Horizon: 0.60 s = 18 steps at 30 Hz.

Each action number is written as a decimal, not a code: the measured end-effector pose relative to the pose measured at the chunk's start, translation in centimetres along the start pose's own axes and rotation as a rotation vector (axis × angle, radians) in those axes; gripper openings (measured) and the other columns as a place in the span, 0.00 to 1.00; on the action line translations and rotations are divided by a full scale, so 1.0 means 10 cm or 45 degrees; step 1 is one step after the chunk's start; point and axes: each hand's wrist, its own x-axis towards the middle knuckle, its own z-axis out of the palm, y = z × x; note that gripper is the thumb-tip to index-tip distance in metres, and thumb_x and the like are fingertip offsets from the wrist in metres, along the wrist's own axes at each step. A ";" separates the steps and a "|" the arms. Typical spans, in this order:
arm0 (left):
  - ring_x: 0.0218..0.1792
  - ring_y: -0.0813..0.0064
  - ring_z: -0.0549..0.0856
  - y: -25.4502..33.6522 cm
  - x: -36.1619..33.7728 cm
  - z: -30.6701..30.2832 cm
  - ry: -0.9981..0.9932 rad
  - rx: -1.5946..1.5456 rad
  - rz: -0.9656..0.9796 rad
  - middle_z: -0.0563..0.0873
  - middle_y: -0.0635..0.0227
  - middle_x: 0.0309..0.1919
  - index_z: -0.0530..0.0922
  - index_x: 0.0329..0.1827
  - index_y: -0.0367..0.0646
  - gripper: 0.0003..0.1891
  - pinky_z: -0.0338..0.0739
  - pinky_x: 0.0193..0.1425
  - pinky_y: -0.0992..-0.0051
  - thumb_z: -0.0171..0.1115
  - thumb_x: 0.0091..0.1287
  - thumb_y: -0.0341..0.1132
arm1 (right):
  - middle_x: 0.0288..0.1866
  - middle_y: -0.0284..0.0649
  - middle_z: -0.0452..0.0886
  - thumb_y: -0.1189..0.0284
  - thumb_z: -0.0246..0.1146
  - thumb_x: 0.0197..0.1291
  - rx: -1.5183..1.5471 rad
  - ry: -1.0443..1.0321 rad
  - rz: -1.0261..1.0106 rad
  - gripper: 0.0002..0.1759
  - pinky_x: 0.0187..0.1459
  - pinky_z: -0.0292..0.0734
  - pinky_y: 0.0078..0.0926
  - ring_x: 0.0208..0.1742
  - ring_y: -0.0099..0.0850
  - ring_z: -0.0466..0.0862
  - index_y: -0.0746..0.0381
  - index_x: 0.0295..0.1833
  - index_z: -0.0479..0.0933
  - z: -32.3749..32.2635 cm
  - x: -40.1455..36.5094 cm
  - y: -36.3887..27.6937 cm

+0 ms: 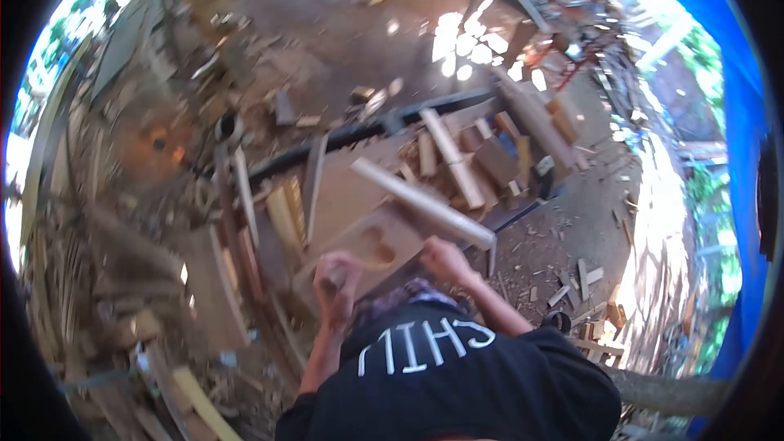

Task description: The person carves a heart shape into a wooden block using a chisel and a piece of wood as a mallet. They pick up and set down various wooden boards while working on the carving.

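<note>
A flat wooden board (396,235) lies just in front of my body, with a rounded, dark hollow (377,248) in its top that looks like two joined circles. My left hand (338,279) is closed at the board's left end; a small greyish thing shows at its fingers, too blurred to name. At the board's right end my right hand (446,260) is curled closed, and what it grips, if anything, is hidden. A long pale wooden bar (425,202) lies slanting beyond the board, close to my right hand.
Several wood offcuts (494,162) are heaped beyond on the right. Upright planks (286,211) stand left of the board. A dark rail (359,135) crosses behind. Scraps and shavings cover the ground, and a blue tarp (739,155) hangs at far right.
</note>
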 end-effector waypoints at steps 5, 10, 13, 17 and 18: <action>0.41 0.73 0.80 0.07 0.23 0.22 -0.114 0.306 0.131 0.82 0.68 0.36 0.79 0.36 0.40 0.09 0.74 0.48 0.73 0.73 0.64 0.32 | 0.45 0.50 0.82 0.67 0.68 0.59 0.050 0.026 0.108 0.18 0.53 0.77 0.45 0.51 0.50 0.82 0.60 0.53 0.75 -0.11 -0.26 0.08; 0.35 0.84 0.75 0.00 0.48 0.31 -0.196 0.279 0.153 0.78 0.74 0.32 0.76 0.36 0.43 0.09 0.72 0.41 0.80 0.69 0.68 0.33 | 0.50 0.47 0.78 0.66 0.69 0.57 -0.307 0.395 -0.115 0.19 0.54 0.75 0.44 0.56 0.47 0.78 0.59 0.53 0.77 -0.15 -0.04 0.35; 0.33 0.85 0.74 0.02 0.51 0.42 -0.191 0.143 0.060 0.76 0.76 0.32 0.74 0.35 0.45 0.09 0.71 0.40 0.81 0.67 0.70 0.33 | 0.55 0.46 0.75 0.64 0.70 0.55 -0.419 0.453 -0.124 0.22 0.55 0.70 0.45 0.58 0.46 0.74 0.58 0.55 0.77 -0.28 0.15 0.30; 0.33 0.85 0.73 -0.09 0.51 0.53 -0.068 0.135 0.057 0.75 0.77 0.30 0.74 0.32 0.44 0.10 0.70 0.37 0.81 0.68 0.69 0.33 | 0.60 0.46 0.69 0.60 0.73 0.51 -0.554 0.398 -0.121 0.33 0.54 0.65 0.46 0.61 0.45 0.70 0.54 0.63 0.73 -0.35 0.32 0.36; 0.33 0.85 0.73 -0.14 0.51 0.54 -0.020 0.134 0.062 0.75 0.77 0.30 0.73 0.32 0.44 0.10 0.70 0.37 0.81 0.68 0.69 0.33 | 0.60 0.46 0.68 0.59 0.74 0.49 -0.576 0.323 -0.114 0.36 0.54 0.65 0.47 0.60 0.46 0.70 0.53 0.65 0.71 -0.37 0.35 0.37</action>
